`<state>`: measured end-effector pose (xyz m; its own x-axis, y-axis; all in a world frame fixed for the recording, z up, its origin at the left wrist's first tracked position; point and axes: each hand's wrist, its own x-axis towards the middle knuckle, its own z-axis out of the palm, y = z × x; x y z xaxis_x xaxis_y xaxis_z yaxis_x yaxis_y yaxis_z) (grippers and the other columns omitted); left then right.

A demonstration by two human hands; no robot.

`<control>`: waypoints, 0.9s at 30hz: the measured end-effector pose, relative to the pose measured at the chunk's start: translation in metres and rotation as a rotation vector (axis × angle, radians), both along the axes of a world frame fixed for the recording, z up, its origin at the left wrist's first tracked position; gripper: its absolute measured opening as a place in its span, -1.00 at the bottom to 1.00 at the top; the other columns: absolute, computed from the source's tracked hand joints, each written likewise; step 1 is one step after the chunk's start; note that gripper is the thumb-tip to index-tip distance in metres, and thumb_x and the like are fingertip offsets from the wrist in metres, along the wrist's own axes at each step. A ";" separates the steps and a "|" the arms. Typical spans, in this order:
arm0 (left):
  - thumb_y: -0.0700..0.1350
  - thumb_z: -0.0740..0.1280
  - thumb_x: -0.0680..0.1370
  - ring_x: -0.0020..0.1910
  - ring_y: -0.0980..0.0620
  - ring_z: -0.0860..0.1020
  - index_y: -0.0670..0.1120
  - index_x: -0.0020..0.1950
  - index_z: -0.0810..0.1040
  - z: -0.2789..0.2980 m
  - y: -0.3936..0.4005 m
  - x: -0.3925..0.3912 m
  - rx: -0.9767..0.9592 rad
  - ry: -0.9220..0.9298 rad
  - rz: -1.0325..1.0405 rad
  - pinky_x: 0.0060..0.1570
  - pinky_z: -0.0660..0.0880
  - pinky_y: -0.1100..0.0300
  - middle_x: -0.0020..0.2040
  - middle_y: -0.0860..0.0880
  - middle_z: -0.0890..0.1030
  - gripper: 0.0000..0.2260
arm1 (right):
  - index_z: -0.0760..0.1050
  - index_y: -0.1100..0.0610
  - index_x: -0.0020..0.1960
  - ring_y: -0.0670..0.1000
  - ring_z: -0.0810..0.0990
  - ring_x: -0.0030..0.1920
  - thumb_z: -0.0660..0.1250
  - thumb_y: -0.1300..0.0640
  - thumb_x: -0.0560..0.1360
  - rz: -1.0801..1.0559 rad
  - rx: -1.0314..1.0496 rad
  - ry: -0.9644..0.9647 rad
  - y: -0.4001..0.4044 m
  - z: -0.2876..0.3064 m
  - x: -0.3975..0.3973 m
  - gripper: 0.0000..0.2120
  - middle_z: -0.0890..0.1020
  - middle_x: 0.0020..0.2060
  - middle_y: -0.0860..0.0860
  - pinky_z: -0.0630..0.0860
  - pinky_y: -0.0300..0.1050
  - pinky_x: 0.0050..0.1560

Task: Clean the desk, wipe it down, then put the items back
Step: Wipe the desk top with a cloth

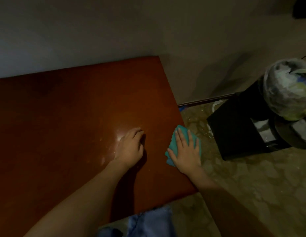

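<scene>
Pressing one teal cloth (176,147) flat: right hand (185,151); left hand (130,147) loosely curled, empty, on desk (54,125).

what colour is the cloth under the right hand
Teal, a blue-green. The cloth shows in the head view, under the right hand.

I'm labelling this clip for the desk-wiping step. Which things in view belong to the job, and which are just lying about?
Part of the job:
- desk, bare brown top
- teal cloth, pressed flat at the desk's right edge
- right hand, on the cloth
- left hand, resting on the desk

Just lying about:
- black box on the floor
- full rubbish bag beside it
</scene>
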<state>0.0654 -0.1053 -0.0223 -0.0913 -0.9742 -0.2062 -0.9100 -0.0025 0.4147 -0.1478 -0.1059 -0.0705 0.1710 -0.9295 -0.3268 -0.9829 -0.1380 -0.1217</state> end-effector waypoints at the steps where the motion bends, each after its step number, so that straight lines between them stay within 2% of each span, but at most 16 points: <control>1: -0.13 0.19 0.59 0.46 0.06 0.18 -0.06 0.47 0.26 0.000 -0.012 -0.001 -0.001 0.010 0.028 0.42 0.06 0.19 0.47 -0.01 0.25 -0.56 | 0.04 0.09 0.54 0.19 0.04 0.51 -0.15 -0.32 0.50 0.016 0.004 -0.005 -0.014 0.001 0.004 -0.26 0.07 0.53 -0.02 0.10 0.34 0.40; 3: -0.14 0.18 0.59 0.47 0.06 0.16 -0.05 0.47 0.25 0.001 -0.032 0.002 -0.013 0.023 0.067 0.41 0.03 0.21 0.48 0.00 0.24 -0.56 | -0.13 0.05 0.55 0.14 -0.15 0.53 -0.26 -0.34 0.45 0.035 -0.013 -0.018 -0.041 -0.001 0.011 -0.23 -0.08 0.54 -0.06 -0.09 0.26 0.45; 6: -0.13 0.19 0.58 0.47 0.06 0.15 -0.05 0.48 0.24 0.003 -0.057 0.015 -0.010 0.010 0.112 0.43 0.04 0.19 0.48 0.00 0.23 -0.55 | -0.22 0.02 0.55 0.12 -0.23 0.52 -0.34 -0.35 0.41 0.035 -0.040 -0.014 -0.081 -0.005 0.023 -0.21 -0.12 0.55 -0.06 -0.20 0.20 0.45; 11: -0.14 0.18 0.59 0.47 0.06 0.16 -0.07 0.48 0.24 0.003 -0.085 0.039 0.027 -0.004 0.212 0.45 0.08 0.13 0.47 0.00 0.25 -0.55 | -0.19 0.03 0.55 0.13 -0.18 0.53 -0.34 -0.35 0.41 0.024 -0.077 -0.034 -0.139 -0.007 0.047 -0.20 -0.11 0.55 -0.06 -0.13 0.22 0.45; 16: -0.15 0.16 0.59 0.45 0.06 0.19 -0.07 0.47 0.27 0.000 -0.104 0.054 0.046 0.025 0.225 0.44 0.13 0.14 0.46 -0.01 0.28 -0.57 | -0.15 0.04 0.56 0.13 -0.17 0.53 -0.32 -0.35 0.43 0.034 -0.081 -0.036 -0.192 -0.006 0.070 -0.21 -0.10 0.55 -0.06 -0.10 0.25 0.45; 21: -0.13 0.16 0.59 0.46 0.08 0.17 -0.06 0.47 0.26 0.002 -0.130 0.085 0.000 0.012 0.270 0.43 0.11 0.16 0.46 0.01 0.27 -0.57 | -0.14 0.04 0.56 0.12 -0.20 0.53 -0.04 -0.26 0.57 0.020 -0.082 -0.058 -0.243 -0.002 0.093 -0.32 -0.11 0.55 -0.06 -0.10 0.26 0.45; 27: -0.13 0.16 0.59 0.46 0.10 0.16 -0.05 0.48 0.25 0.004 -0.148 0.119 -0.026 -0.009 0.281 0.44 0.09 0.18 0.47 0.02 0.26 -0.57 | -0.11 0.06 0.56 0.12 -0.17 0.53 -0.01 -0.23 0.58 -0.008 -0.095 -0.063 -0.296 0.002 0.114 -0.33 -0.09 0.55 -0.06 -0.05 0.26 0.44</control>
<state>0.1846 -0.2531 -0.0184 0.1846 -0.9660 -0.1807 -0.8786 -0.2446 0.4101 -0.0337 -0.4017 -0.0690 0.1803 -0.9572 -0.2263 -0.9750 -0.1435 -0.1698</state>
